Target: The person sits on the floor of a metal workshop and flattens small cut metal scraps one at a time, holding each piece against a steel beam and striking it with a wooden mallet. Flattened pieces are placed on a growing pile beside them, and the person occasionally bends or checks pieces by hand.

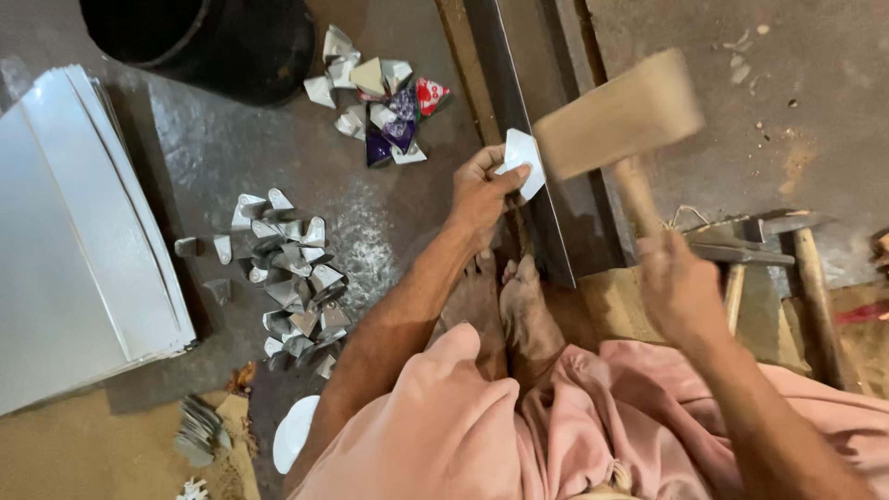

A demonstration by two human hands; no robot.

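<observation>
Seen from the head camera, a person sits on a workshop floor, bare feet (519, 301) braced against a long steel angle bar (519, 120) that runs away from the knees. The left hand (482, 190) pinches one small white sheet-metal piece (521, 159) against the bar's edge, thumb and fingers closed on it, forearm stretched forward. The right hand (681, 287) is wrapped tight round the handle of a wooden mallet (619, 116), raised and blurred above the bar, just right of the piece. Two metal hammers (769, 241) lie side by side on the floor beyond the right wrist. To the left, a heap of folded grey metal pieces (287, 278), too many to count, lies beside a stack of white sheets (74, 231). Farther off, a smaller pile of printed, coloured folded pieces (384, 102) sits near a black drum (241, 46). One white disc (294, 433) lies by the left elbow.
</observation>
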